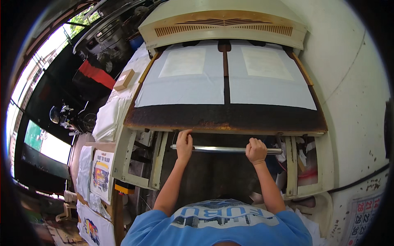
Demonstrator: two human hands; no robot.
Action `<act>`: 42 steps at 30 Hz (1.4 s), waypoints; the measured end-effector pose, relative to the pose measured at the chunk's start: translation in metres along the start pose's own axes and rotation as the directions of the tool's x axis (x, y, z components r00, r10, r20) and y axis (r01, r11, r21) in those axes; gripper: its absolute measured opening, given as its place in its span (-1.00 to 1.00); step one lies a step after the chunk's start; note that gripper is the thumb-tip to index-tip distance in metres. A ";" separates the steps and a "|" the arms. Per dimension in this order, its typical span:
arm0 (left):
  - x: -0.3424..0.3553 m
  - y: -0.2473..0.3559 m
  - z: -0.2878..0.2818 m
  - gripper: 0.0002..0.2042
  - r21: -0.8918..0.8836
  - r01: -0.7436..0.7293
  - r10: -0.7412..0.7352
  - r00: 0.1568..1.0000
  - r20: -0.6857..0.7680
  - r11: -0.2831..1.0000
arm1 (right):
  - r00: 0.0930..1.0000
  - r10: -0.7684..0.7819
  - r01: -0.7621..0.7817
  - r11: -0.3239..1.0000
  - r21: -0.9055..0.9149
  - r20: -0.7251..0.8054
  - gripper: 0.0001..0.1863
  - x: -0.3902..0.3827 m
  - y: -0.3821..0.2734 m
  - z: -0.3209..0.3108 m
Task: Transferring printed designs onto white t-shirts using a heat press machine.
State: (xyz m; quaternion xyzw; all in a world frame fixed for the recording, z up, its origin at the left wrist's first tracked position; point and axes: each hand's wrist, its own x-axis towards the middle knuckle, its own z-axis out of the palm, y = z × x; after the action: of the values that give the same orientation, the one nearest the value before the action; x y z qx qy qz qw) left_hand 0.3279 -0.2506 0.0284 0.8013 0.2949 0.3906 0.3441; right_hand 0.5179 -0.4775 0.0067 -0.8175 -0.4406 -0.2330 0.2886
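Observation:
My right hand (255, 149) is closed round a silver metal bar (217, 148) below the front of a heat press (223, 119). My left hand (184, 145) lies over the bar's left part, fingers loosely extended up toward the scorched front edge of the dark platen. Two pale cloth panels (182, 90) lie side by side on the platen, each with a cream rectangular sheet (182, 61) (266, 63) on its upper part. The cream hood (223, 28) spans the back of the press.
A small cardboard box (123, 79) and folded white fabric (107, 119) lie left of the press, printed shirts (100, 176) below them. A motorbike (69, 119) stands farther left. A white wall (351, 102) rises close on the right, with a calendar (361, 217) low down.

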 end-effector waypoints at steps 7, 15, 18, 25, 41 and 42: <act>0.019 -0.044 -0.045 -0.72 0.229 0.023 0.027 0.976 -0.216 0.973 | 0.995 0.095 -0.098 0.981 0.168 0.024 -0.89 0.069 0.029 0.045; 0.024 -0.124 -0.089 -0.76 0.468 0.297 -0.099 0.910 -0.403 0.833 | 0.998 0.051 -0.060 0.924 0.378 0.033 -0.86 0.162 -0.008 0.100; 0.039 -0.158 -0.089 -0.75 0.434 0.458 -0.243 0.851 -0.465 0.776 | 0.995 -0.034 -0.007 0.915 0.403 0.094 -0.82 0.192 -0.029 0.132; 0.037 -0.211 -0.042 -0.62 0.652 0.494 -0.425 0.862 -0.277 0.576 | 0.977 -0.069 0.078 0.996 -0.040 0.200 -0.67 0.223 -0.019 0.221; 0.057 -0.165 -0.051 -0.46 0.676 0.593 -0.559 0.768 -0.311 0.438 | 0.891 0.067 0.065 0.960 -0.273 0.450 -0.47 0.377 0.071 0.335; 0.058 -0.162 -0.051 -0.44 0.692 0.586 -0.581 0.761 -0.290 0.422 | 0.861 0.133 0.022 0.955 -0.297 0.491 -0.44 0.389 0.079 0.342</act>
State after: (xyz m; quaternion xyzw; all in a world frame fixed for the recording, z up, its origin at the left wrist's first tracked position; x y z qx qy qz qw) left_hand 0.2824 -0.0957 -0.0506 0.7141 0.6876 0.0915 0.0944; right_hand 0.8245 -0.0530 -0.0147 -0.8958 -0.4374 -0.0647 0.0456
